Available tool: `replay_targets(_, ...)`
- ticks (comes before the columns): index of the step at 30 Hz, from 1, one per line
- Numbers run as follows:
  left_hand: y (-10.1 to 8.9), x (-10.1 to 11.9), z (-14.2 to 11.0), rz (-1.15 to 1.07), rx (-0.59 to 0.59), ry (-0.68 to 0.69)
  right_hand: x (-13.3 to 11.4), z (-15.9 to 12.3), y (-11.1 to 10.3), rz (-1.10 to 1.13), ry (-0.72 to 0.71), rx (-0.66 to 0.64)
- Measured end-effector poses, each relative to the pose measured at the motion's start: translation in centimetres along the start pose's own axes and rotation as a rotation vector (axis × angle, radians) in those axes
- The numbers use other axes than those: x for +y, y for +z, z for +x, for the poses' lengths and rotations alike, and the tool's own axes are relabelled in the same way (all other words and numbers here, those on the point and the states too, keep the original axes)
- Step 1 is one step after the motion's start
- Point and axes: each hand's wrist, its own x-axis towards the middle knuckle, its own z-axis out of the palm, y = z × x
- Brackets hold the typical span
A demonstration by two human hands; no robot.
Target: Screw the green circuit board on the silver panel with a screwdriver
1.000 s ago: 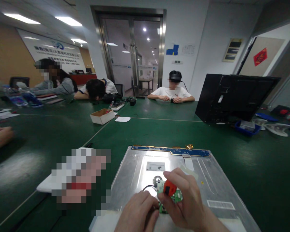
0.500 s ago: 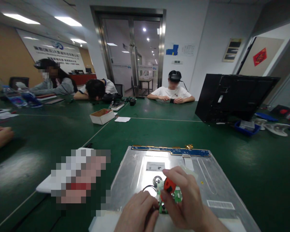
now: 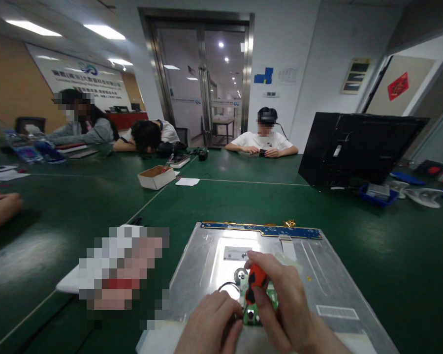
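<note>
In the head view, an orange-and-black screwdriver (image 3: 257, 276) is gripped between the thumb and fingers of my right hand (image 3: 286, 300). Its handle hides the tip, over a green circuit board (image 3: 251, 318). At the board's left edge, my left hand (image 3: 214, 319) has its fingers closed together; what they pinch, if anything, is hidden. The board lies on the back of a silver metal display panel (image 3: 192, 280). Just above my left hand are a dark cable (image 3: 227, 284) and a round metal disc (image 3: 239, 275).
A blue circuit strip (image 3: 239, 227) runs along the panel's far edge. Left of it lies a blurred-out white packet (image 3: 68, 282). Farther off stand an open box (image 3: 155, 179), a black monitor (image 3: 350, 147) and a blue tray (image 3: 376, 195). Other people sit around the green table (image 3: 214, 201).
The screwdriver handle has turned in my right fingers, and the thumb and forefinger have shifted slightly. My left hand stays in place.
</note>
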Motion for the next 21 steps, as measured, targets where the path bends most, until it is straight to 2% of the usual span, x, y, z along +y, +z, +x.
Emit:
replay_targets(8,-0.07,-0.1,0.05,0.001,0.062,0.023,-0.14,0.91,0.7,-0.072,-0.07,0.136)
replay_targets(11,-0.2,0.09,-0.04,0.007,0.078,0.023,-0.12,1.0,0.67,-0.082,-0.08,0.129)
replay_targets(21,0.04,-0.15,-0.03,0.01,0.004,0.02,-0.24,0.27,0.07,-0.02,-0.013,0.023)
